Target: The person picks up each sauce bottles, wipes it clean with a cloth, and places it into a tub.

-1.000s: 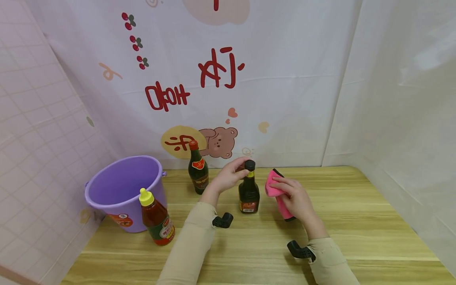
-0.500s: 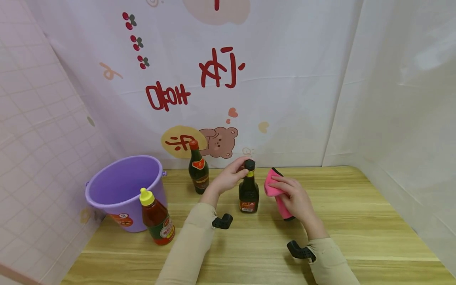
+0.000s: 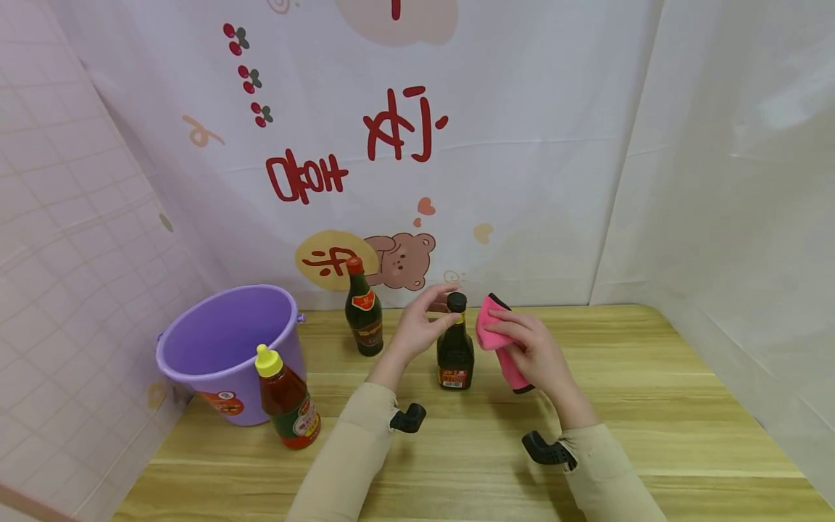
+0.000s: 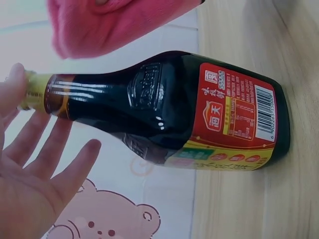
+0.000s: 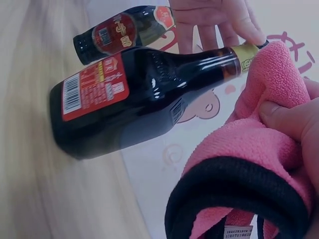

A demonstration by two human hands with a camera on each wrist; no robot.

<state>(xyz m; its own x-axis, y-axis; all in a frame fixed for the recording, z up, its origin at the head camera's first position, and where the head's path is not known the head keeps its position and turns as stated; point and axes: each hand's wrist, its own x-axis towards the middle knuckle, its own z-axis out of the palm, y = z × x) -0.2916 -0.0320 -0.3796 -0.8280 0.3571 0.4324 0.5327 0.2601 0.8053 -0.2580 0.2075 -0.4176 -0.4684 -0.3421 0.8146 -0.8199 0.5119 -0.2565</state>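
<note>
A dark sauce bottle (image 3: 455,349) with a black cap and a red label stands upright on the table. To its left, my left hand (image 3: 417,328) has its fingers spread behind the neck, with the thumb at the neck just below the cap. In the left wrist view the fingers of this hand (image 4: 35,181) are loosely extended beside the bottle (image 4: 169,109). My right hand (image 3: 540,357) pinches a folded pink cloth (image 3: 492,328) with black edging, right of the bottle. The right wrist view shows the cloth (image 5: 276,74) close in front of the cap, largely hiding it.
A purple bucket (image 3: 228,337) stands at the left of the wooden table (image 3: 652,406). In front of it is a red sauce bottle (image 3: 290,406) with a yellow cap. A green bottle (image 3: 364,312) with a red cap stands near the back curtain.
My left fingers have loosened from the cap, and that hand has shifted slightly. The right hand has moved up and left with the cloth, closer to the bottle's neck.
</note>
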